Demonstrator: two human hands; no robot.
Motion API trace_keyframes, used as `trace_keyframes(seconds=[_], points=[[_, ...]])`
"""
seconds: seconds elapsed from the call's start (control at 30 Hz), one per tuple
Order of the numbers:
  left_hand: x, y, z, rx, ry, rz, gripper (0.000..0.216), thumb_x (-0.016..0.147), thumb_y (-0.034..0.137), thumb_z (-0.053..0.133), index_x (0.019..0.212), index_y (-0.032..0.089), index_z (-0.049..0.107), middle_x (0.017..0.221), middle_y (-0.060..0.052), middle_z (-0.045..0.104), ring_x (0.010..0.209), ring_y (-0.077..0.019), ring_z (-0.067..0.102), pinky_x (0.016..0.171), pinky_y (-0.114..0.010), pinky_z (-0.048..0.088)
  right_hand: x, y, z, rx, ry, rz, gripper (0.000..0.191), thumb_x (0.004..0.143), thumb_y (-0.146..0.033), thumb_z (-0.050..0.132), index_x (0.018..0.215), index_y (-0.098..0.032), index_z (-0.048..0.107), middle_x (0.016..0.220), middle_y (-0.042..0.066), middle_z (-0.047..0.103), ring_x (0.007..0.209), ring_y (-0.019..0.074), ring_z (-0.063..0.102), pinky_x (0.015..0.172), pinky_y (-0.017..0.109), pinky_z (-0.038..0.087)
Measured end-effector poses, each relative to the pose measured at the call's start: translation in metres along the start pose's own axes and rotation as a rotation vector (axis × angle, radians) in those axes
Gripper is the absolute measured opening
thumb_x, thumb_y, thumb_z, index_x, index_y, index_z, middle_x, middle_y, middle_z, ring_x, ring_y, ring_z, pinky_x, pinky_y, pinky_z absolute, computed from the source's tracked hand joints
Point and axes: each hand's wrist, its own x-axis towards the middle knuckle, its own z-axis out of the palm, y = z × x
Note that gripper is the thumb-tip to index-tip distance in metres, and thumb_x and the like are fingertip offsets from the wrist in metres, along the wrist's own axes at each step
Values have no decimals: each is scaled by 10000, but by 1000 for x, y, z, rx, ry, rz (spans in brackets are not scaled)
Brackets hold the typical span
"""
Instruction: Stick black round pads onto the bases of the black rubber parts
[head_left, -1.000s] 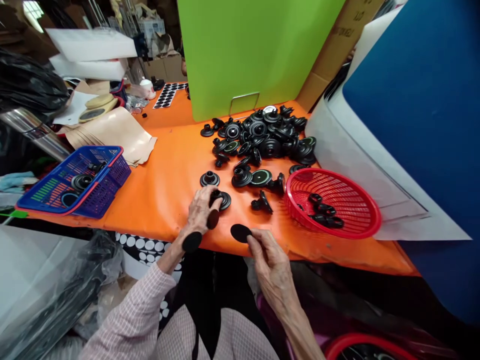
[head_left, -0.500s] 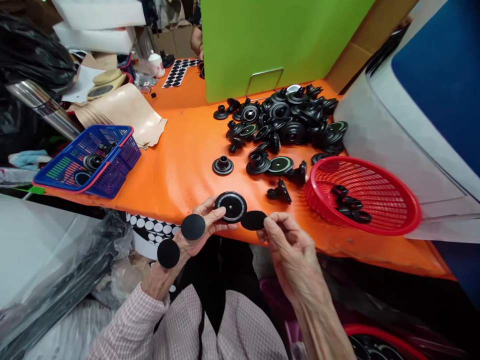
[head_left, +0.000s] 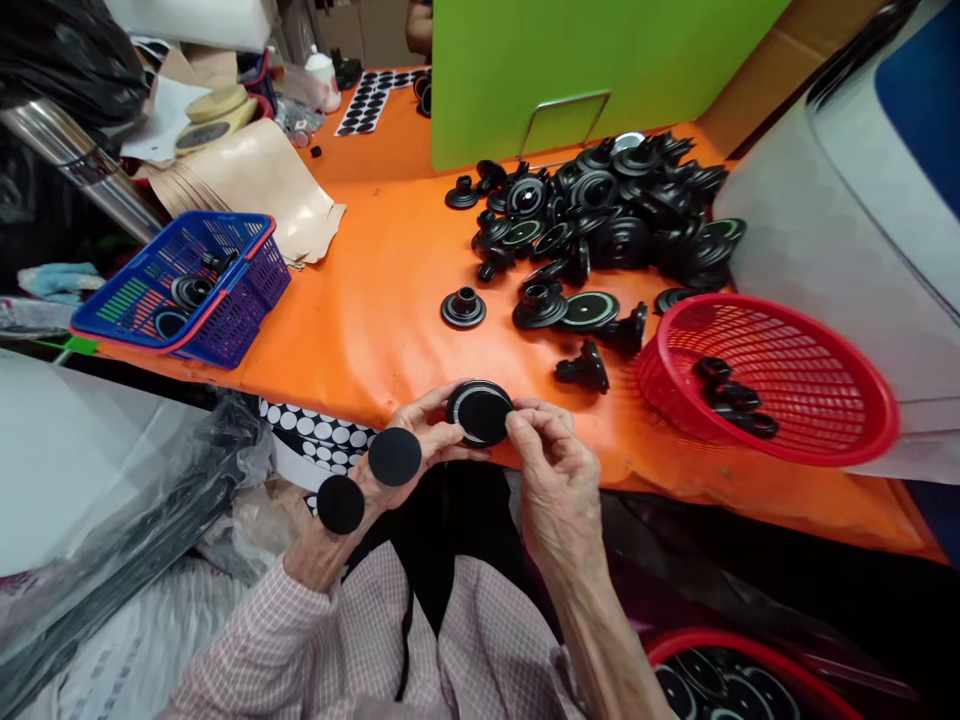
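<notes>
My left hand (head_left: 424, 432) grips a round black plastic part (head_left: 469, 399) at the table's near edge, flat face toward me. My right hand (head_left: 551, 465) pinches a black round pad (head_left: 486, 418) and presses it onto that face. Two more black pads stick to my left arm: one pad (head_left: 394, 456) at the heel of the hand, another pad (head_left: 340, 503) on the wrist. A pile of black parts (head_left: 607, 215) lies farther back on the orange table (head_left: 375, 300).
A red basket (head_left: 772, 375) with a few black pieces sits at right, a blue basket (head_left: 184, 290) with parts at left. A green board (head_left: 592, 60) stands behind the pile. A sheet of black pads (head_left: 367, 100) lies far back. Another red tub (head_left: 750, 680) is below right.
My left hand picked the black part off the table and turned its flat face up; my right hand brought the black pad over and laid it on that face.
</notes>
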Motion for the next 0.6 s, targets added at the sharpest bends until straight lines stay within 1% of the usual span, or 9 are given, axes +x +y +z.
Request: trace_keyframes(seconds=[0.17, 0.4, 0.5, 0.6], points=[[-1, 0, 2, 3, 9, 4, 435, 662, 191, 761, 1093, 160, 709, 1131, -99, 681, 963, -279, 675, 800, -402, 594, 0, 3, 3, -15, 7, 12, 252, 798, -429, 656, 742, -184, 633, 1008, 46, 524, 944, 178, 548, 789, 303, 469], [0, -2, 0, -3, 21, 2, 422, 652, 188, 759, 1071, 156, 716, 1112, -99, 687, 963, -284, 673, 823, -438, 584, 0, 8, 5, -32, 6, -10, 233, 820, -404, 638, 743, -186, 618, 999, 37, 514, 947, 170, 550, 785, 300, 472], [1, -3, -2, -9, 31, 3, 406, 646, 177, 761, 1048, 143, 716, 1072, -97, 694, 922, -271, 683, 803, -431, 591, 0, 9, 6, -91, 20, -38, 229, 827, -400, 621, 744, -187, 610, 991, 41, 517, 939, 175, 555, 785, 311, 481], [2, -6, -4, -8, 72, 4, 389, 669, 205, 764, 1047, 135, 704, 1034, -90, 693, 887, -254, 687, 764, -414, 603, -2, 10, 7, -175, 32, -83, 215, 835, -386, 599, 750, -188, 599, 973, 49, 525, 923, 182, 558, 760, 318, 489]])
